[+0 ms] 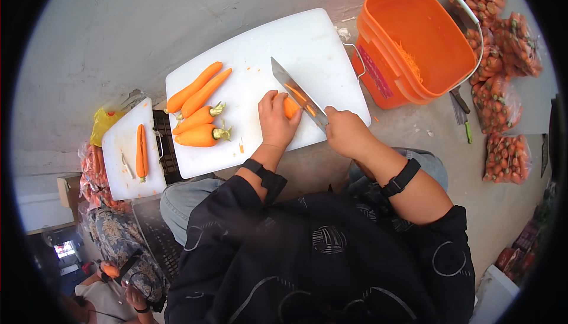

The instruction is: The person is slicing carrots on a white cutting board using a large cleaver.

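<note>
With bent fingers, my left hand (278,117) presses a carrot (291,107) onto the large white cutting board (248,44). My right hand (348,131) grips the handle end of a cleaver (293,85), whose blade stands close beside the carrot. Strips of cut carrot (301,95) cling to the blade's face. At the board's left side lie two peeled carrots (195,86) without tops and two shorter carrots (202,136) with green stem stubs. The cleaver's handle is mostly hidden in my right fist. Small carrot scraps dot the board.
An orange bucket (417,44) with some carrot shreds stands right of the board. Bagged carrots (508,157) and knives (461,104) lie on the floor beyond. At left, a smaller board (128,155) bears a carrot and a peeler (127,166). A co-worker (106,293) holds a carrot.
</note>
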`<state>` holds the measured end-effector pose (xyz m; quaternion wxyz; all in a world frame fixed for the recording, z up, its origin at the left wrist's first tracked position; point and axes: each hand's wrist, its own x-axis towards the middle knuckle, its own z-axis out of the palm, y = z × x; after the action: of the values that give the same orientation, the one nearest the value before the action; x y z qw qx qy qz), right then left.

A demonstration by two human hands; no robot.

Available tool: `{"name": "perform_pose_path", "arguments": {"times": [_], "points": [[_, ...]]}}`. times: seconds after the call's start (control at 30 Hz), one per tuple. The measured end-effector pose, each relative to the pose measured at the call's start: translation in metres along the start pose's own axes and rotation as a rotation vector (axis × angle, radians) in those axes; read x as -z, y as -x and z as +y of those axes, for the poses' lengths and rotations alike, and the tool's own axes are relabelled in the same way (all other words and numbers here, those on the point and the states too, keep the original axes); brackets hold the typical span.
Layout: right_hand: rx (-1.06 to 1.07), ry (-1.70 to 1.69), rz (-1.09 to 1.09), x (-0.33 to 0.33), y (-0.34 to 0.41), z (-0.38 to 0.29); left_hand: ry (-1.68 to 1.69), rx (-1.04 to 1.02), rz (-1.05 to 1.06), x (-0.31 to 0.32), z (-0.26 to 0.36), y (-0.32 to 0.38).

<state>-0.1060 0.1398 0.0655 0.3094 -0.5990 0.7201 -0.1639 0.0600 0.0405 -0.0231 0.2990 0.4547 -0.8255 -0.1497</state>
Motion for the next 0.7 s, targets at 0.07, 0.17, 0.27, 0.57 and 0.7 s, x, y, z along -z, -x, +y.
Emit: {"name": "perform_pose_path", "arguments": {"times": [0.07,0.17,0.27,0.57,0.7], "points": [[0.034,0.004,0.027,-0.003,0.000,0.001,0.047,-0.016,-0.039,0.006,0.002,0.001],[0.017,0.034,-0.021,0.003,-0.003,-0.007,-0.002,-0.055,-0.041,0.029,0.004,0.006],[-0.020,0.070,-0.046,0.012,-0.005,-0.008,-0.033,-0.030,-0.111,0.048,-0.011,0.017],[-0.025,0.075,-0.044,0.012,-0.009,-0.006,0.132,0.071,-0.305,0.070,-0.022,0.015],[-0.046,0.106,-0.112,0.014,-0.006,-0.012,0.219,0.050,-0.361,0.069,-0.035,0.014]]}}
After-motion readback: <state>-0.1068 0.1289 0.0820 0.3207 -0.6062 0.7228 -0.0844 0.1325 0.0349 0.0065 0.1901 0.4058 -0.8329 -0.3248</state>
